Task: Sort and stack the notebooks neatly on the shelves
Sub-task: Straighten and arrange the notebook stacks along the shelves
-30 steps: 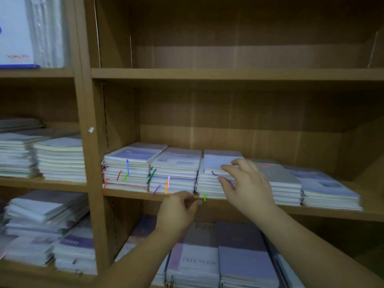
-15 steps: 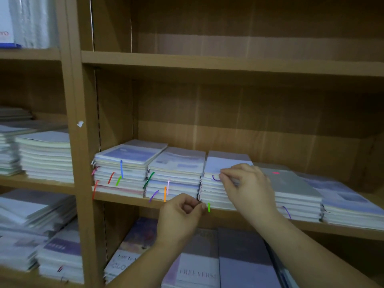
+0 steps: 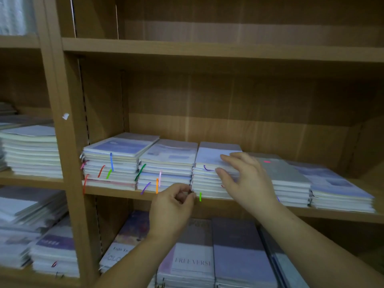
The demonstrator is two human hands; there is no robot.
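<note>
The right hand [image 3: 247, 181] lies spread over the third stack of notebooks [image 3: 207, 179] on the middle shelf [image 3: 116, 193]. Its fingers [image 3: 230, 157] are nearly straight and rest flat on the top cover, while the thumb [image 3: 221, 173] touches the stack's near edge a few notebooks down. The hand is wide open, with thumb and fingers well apart; I cannot tell whether the thumb lifts anything.

The left hand [image 3: 172, 206] is curled just below and left of it. Its fingertips are drawn together at the stack's lower near-left corner, just beside a green ribbon [image 3: 200, 196] hanging over the shelf edge. Whether they pinch a cover, a ribbon or nothing is hidden by the fingers themselves.

The middle shelf holds five flat stacks side by side. The first stack [image 3: 112, 163] is at the far left and the second stack [image 3: 168, 165] touches it. To the right of the third come the fourth stack [image 3: 291, 181] and the fifth stack [image 3: 340, 192]. Coloured ribbon bookmarks trail from the near edges of the left stacks.

The lower shelf holds more notebooks lying flat, one with a "FREE VERSE" cover [image 3: 193, 263]. The left bay holds a cream pile [image 3: 31, 150] with looser piles [image 3: 20, 215] beneath it.
</note>
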